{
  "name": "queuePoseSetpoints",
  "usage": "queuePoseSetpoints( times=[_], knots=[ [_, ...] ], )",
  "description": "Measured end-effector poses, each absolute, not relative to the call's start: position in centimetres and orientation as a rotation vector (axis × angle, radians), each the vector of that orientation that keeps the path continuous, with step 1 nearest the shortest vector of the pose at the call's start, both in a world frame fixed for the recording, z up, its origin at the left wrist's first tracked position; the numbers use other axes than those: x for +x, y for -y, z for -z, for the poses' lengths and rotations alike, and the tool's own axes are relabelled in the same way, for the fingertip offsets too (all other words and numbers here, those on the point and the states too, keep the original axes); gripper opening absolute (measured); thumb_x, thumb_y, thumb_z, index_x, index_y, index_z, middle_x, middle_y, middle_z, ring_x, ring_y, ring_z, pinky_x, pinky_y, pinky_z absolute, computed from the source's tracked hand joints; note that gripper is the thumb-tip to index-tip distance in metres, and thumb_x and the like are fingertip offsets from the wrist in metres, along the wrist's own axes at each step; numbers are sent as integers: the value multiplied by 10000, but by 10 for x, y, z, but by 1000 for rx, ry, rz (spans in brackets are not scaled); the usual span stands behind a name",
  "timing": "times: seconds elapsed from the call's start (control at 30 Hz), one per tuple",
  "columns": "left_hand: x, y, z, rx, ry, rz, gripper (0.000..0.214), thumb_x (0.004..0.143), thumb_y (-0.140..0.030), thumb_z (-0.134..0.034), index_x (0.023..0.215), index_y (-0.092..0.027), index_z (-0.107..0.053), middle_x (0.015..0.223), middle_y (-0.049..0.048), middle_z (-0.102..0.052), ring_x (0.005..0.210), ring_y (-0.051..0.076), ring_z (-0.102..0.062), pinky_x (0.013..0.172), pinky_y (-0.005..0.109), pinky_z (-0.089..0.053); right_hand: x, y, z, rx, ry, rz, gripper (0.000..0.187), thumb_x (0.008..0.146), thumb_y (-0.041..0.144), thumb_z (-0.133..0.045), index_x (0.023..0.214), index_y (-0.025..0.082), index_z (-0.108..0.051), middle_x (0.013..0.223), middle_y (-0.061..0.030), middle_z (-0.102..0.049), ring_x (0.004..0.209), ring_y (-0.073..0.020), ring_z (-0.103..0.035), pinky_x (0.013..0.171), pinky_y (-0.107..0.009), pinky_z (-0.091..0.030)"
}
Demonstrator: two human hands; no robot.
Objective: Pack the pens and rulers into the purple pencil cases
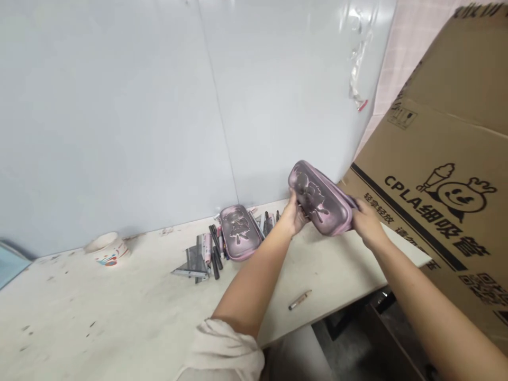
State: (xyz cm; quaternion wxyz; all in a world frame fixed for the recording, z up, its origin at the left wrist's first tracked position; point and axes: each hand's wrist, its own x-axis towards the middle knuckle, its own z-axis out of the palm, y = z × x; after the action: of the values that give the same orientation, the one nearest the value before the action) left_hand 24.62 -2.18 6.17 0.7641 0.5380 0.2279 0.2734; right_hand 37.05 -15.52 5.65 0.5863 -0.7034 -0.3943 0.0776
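Right of centre, I've got the left hand (297,216) and right hand (367,222) both gripping a glossy purplish pencil case (327,214), a figure embossed on its lid, tilted above the table (146,301). A similar case (253,246) lies mid-frame. Far right, I read "CPLA细吸管" and "轻拿轻放" on the carton (448,121), plus a smiling cartoon (462,197).

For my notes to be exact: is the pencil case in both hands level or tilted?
Tilted: between the left hand and right hand, the pencil case slants, its left end higher in the view than its right.
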Motion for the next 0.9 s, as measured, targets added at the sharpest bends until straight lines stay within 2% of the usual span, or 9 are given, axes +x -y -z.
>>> queuePoseSetpoints(
  times=[0.1,0.2,0.3,0.4,0.5,0.6,0.7,0.83,0.9],
  knots=[
    [252,37,-73,750,-482,-677,532,748,-584,-535,1017,-130,-595,960,120,-679,885,213,-648,835,354,-509,345,169,-47,-1414,1024,-515,503,848,489,-348,1295,272,-422,1267,-62,-530,1036,-219,-571,842,-390,-491],
    [242,39,-83,608,-540,-786,472,742,-512,-596,1024,-134,-601,939,99,-687,876,206,-651,844,357,-513,320,189,-28,-1353,1291,-712,654,820,584,-363,1370,234,-307,1349,-122,-444,1176,-239,-483,938,-432,-423],
    [223,35,-87,576,-559,-882,466,745,-514,-593,1034,-149,-601,922,82,-690,876,203,-653,844,362,-516,293,205,-5,-1612,1734,-626,932,632,594,-627,1399,207,-267,1439,-156,-304,1332,-290,-253,1063,-510,-224],
    [202,35,-85,552,-570,-873,440,746,-494,-602,1018,-149,-607,918,80,-690,880,203,-652,838,358,-520,274,202,6,-1724,1988,-322,800,675,533,-622,1361,230,-345,1448,-135,-294,1357,-305,-170,1064,-588,-94],
    [185,39,-82,545,-592,-866,447,766,-499,-574,1038,-145,-596,956,88,-683,882,199,-650,822,353,-525,267,186,-2,-1738,1700,-87,519,822,423,-471,1270,163,-440,1324,-171,-445,1275,-274,-345,1048,-538,-220],
    [176,42,-81,540,-630,-931,509,781,-539,-527,1112,-154,-557,1051,95,-658,901,190,-642,806,343,-528,262,165,-18,-1521,1378,-276,531,823,444,-472,1256,145,-408,1232,-160,-516,1112,-226,-513,936,-416,-412],
    [174,46,-84,532,-640,-989,539,814,-571,-443,1159,-166,-528,1127,91,-630,931,184,-631,799,326,-528,248,149,-28,-1288,1261,-600,572,742,516,-565,1174,157,-458,1106,-111,-598,949,-195,-594,805,-346,-487],
    [173,48,-87,559,-664,-975,604,838,-630,-285,1111,-164,-556,1147,93,-620,975,185,-613,784,293,-523,225,137,-29,-1267,1087,-775,456,703,621,-527,727,166,-544,571,-1,-571,535,-134,-556,577,-296,-489],
    [169,45,-87,574,-710,-993,637,831,-653,-249,1111,-162,-545,1158,94,-609,1000,186,-601,791,286,-513,219,137,-28,-1254,1071,-807,463,689,640,-523,651,178,-524,482,26,-512,456,-117,-509,519,-280,-462]
  ],
)
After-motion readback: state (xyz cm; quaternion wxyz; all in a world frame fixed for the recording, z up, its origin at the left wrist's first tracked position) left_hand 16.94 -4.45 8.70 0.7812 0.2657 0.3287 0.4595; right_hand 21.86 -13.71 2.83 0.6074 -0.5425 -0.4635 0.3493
